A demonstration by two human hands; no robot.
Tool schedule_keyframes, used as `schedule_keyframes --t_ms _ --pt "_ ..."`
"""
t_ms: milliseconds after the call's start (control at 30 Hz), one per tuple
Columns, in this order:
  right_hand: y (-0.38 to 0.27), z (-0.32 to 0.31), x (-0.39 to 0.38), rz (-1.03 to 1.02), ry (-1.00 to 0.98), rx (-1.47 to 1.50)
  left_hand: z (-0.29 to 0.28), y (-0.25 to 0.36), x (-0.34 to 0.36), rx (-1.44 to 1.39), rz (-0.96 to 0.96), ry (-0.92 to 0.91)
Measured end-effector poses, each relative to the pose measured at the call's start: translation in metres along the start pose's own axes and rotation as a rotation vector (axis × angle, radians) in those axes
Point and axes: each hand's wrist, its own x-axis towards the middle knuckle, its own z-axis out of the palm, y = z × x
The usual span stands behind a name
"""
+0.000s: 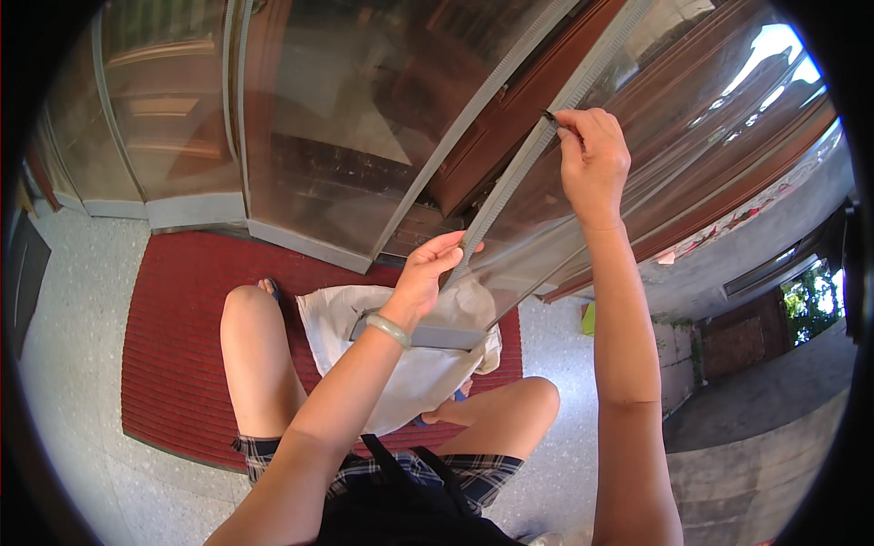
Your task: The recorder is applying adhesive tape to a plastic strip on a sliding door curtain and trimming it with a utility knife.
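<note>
My left hand point(422, 280), with a pale bangle at the wrist, pinches the ribbed grey edge strip point(506, 182) of a clear plastic door curtain point(537, 238). Higher up and to the right, my right hand point(596, 164) is closed in a pinch at the same strip. A small dark scrap point(548, 116) sticks out from its fingertips; its kind is too small to tell. Below my hands, a white cloth point(401, 400) is spread between my legs. The curtain's grey bottom band point(446, 338) rests over that cloth.
More clear curtain panels point(328, 118) with grey borders hang to the left. Behind the gap stands a brown wooden door point(482, 150). Under me lies a red ribbed mat point(182, 355) on a speckled pale floor point(86, 300). A small yellow-green object point(588, 318) sits by the right wall.
</note>
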Motion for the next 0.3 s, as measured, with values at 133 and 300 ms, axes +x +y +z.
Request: schedule_keyframes --t_ms 133,300 --pt "-0.003 0.014 -0.030 0.001 -0.115 0.008 0.000 0.000 0.001 0.003 0.009 -0.003" --pt "0.001 0.013 -0.019 -0.008 -0.032 0.002 -0.004 0.000 0.004 -0.008 0.018 -0.019"
